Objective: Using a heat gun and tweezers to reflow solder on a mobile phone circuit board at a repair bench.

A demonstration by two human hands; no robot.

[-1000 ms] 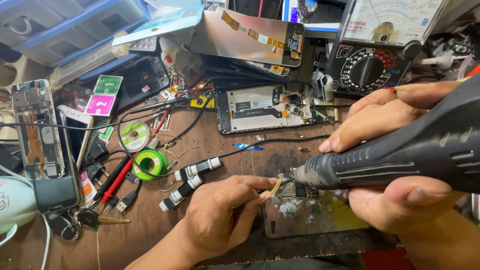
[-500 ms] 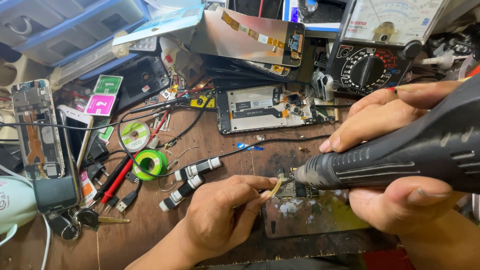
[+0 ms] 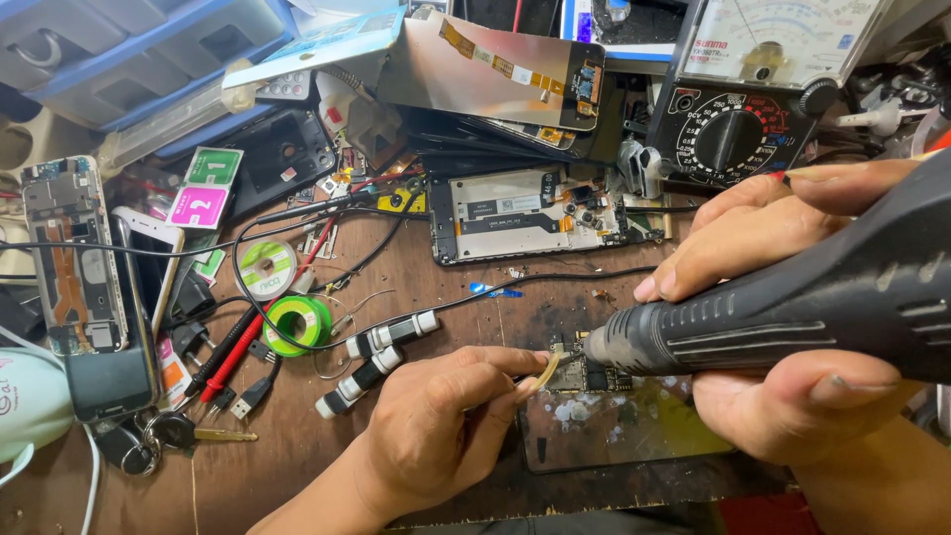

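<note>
Right hand (image 3: 783,327) is wrapped around the dark hot-air handpiece (image 3: 792,307), fingers over the top, thumb under, full-fist clamp; its nozzle end points left at the small circuit board (image 3: 584,374). Left hand (image 3: 436,436) is closed in a pinch on a thin yellowish tweezer-like tool (image 3: 548,371), tip touching the board's left edge. The board sits near-centre on the wooden bench (image 3: 515,307), resting on the far edge of a dark glossy plate (image 3: 614,431) that is flecked with pale residue. Handling call: the board looks light, thin, rigid and fragile, dense with small parts, and probably hot under that nozzle, so take it by the bare edges only, with the tool, not fingertips; nothing visibly fixes it, so it may skate on the slick plate if pushed sideways. The handpiece looks bulky with a ribbed barrel that gives decent purchase, best held mid-barrel, well back from the tip. Around it: an opened phone chassis (image 3: 535,213) just far of the work area, an analogue multimeter (image 3: 743,99) far right, a green solder reel (image 3: 295,323) and two black-and-white driver bits (image 3: 376,357) to the left, red and black probes (image 3: 233,352) beyond those, a stripped phone frame (image 3: 74,253) at far left.
</note>
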